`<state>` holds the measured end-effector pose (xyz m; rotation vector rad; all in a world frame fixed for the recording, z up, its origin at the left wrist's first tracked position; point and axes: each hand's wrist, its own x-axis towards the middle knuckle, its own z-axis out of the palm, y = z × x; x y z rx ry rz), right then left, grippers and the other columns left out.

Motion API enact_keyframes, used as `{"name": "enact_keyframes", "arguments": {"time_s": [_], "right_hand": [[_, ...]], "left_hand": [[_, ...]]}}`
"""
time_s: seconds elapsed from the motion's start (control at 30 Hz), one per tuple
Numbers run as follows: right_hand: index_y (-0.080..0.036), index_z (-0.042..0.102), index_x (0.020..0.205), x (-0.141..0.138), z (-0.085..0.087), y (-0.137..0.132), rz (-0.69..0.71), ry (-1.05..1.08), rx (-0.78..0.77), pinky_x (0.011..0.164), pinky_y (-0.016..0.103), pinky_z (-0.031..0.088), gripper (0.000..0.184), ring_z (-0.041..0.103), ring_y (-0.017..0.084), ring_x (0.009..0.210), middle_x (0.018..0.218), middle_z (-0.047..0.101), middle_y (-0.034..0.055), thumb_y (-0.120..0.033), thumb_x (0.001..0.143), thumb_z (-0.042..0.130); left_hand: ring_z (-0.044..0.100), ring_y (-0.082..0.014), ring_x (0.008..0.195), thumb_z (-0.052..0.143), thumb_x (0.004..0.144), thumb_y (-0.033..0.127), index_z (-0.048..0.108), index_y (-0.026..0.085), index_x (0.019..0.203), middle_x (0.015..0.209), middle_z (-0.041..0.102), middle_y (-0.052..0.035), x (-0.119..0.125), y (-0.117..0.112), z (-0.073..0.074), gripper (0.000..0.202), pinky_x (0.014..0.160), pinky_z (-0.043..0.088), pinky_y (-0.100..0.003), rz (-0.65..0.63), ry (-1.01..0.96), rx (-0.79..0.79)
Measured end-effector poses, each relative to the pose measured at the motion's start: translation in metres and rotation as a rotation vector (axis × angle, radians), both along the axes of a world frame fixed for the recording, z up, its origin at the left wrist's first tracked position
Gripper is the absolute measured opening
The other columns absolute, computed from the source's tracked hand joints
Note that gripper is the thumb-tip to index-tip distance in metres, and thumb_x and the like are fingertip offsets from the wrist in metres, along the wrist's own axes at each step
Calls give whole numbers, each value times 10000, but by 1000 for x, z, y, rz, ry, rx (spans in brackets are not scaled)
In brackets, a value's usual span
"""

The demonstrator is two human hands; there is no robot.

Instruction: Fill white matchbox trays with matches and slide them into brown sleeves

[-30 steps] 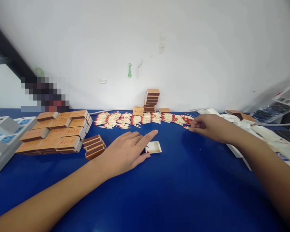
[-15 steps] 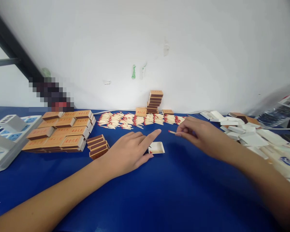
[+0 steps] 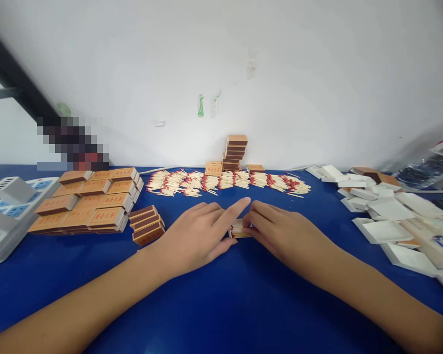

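A small white matchbox tray (image 3: 237,229) lies on the blue table (image 3: 221,300), mostly covered by fingers. My left hand (image 3: 199,233) rests flat beside it, index finger stretched along its far side and thumb against its near left corner. My right hand (image 3: 276,231) has its fingertips bunched down into the tray from the right, pinched on a match I can barely see. A long row of red-tipped matches (image 3: 229,181) lies just beyond both hands.
Filled orange matchboxes (image 3: 84,201) are piled at left, with brown sleeves (image 3: 146,224) beside them. A leaning matchbox stack (image 3: 234,152) stands against the wall. Several empty white trays (image 3: 384,219) lie at right. A power strip (image 3: 7,206) sits far left.
My right hand picked a match from the right end of the row and carried it left to the tray. My left hand stayed by the tray.
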<state>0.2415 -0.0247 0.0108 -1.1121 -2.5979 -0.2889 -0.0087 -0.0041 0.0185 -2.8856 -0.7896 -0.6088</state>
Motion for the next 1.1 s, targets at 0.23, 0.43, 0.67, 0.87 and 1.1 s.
{"name": "enact_keyframes", "arguments": {"time_s": [0.23,0.43,0.67,0.87,1.1], "right_hand": [[-230,684,1014,20,18,14,-76,219,-126,698,332,504,154,672,193,779,966,696,55,-291,1078,559],[-233,717,929,87,29,49,-453,156,-85,678,385,445,219,665,269,785,899,735,106,-355,1025,562],[-240,714,859,127,19,73,-610,57,-422,650,380,468,121,682,274,735,844,767,90,-308,932,646],[-233,665,839,119,13,75,-552,57,-426,637,365,454,148,669,255,699,812,754,79,-317,959,644],[-228,662,875,120,10,75,-595,55,-441,657,363,456,162,681,264,752,862,753,85,-356,974,657]], "left_hand": [[713,-261,932,673,1053,352,246,194,1656,1017,730,-50,-3,1,-2,756,875,594,-396,42,40,5],[717,-257,932,635,1076,363,318,173,1642,1009,738,-59,-5,3,-4,676,877,599,-404,38,37,-11],[715,-257,1036,593,1098,343,718,162,1216,1095,765,-94,-7,7,-3,249,957,589,-428,-65,73,-89],[710,-246,1029,587,1101,337,765,169,1095,1090,765,-95,-6,7,-2,245,947,584,-424,-74,84,-90],[721,-243,1030,614,1090,334,749,169,1130,1080,769,-93,-6,8,-3,217,960,585,-414,-76,76,-93]]}}
